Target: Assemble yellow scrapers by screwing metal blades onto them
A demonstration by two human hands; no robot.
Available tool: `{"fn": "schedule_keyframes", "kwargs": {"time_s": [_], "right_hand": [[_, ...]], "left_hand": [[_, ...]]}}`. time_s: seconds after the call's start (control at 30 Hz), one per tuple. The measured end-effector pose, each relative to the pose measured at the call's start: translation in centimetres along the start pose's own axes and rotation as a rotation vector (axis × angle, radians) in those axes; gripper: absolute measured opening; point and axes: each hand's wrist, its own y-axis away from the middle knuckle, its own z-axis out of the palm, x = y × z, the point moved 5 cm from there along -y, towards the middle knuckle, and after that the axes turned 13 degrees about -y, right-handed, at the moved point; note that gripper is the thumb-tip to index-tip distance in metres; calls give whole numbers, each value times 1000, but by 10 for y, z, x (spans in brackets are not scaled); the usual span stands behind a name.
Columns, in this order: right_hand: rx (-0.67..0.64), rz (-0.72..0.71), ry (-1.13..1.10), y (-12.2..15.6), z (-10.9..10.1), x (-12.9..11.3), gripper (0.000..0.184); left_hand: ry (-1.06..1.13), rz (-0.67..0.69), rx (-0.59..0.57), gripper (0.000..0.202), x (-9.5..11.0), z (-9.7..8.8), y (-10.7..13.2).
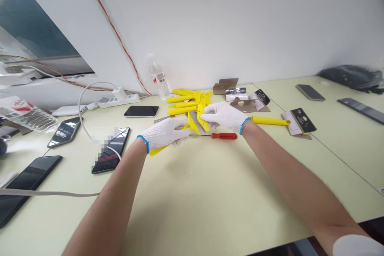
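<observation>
My left hand (168,131), in a white knit glove, is closed around a yellow scraper (194,125). The handle end sticks out below the wrist, and the head points right with a grey blade along it. My right hand (223,117), gloved too, pinches a flat yellow plastic piece (203,121) against or close beside that blade; whether they touch I cannot tell. Behind both hands lies a pile of yellow scrapers (183,109). A red-handled screwdriver (224,136) rests on the table just below, its shaft pointing toward my left hand.
Right of my right wrist lies a yellow handle (270,120), touching a black-and-white package card (301,122). Opened cardboard packaging (244,104) sits near the wall. A water bottle (159,78) stands behind the pile. Several phones (141,111), a power strip (120,101) and cables occupy the left.
</observation>
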Motion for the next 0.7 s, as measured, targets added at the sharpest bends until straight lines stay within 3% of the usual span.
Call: {"fn": "schedule_keyframes", "kwargs": {"time_s": [0.17, 0.43, 0.57, 0.7], "right_hand": [[50, 30, 182, 4, 8, -7, 13], [95, 16, 247, 1, 14, -4, 14], [128, -24, 354, 2, 16, -9, 14], [164, -37, 418, 1, 17, -10, 16]], "left_hand": [[7, 5, 14, 29, -7, 8, -7], [-17, 21, 67, 26, -18, 18, -18], [8, 74, 59, 28, -14, 20, -20], [21, 6, 66, 31, -7, 15, -15]]}}
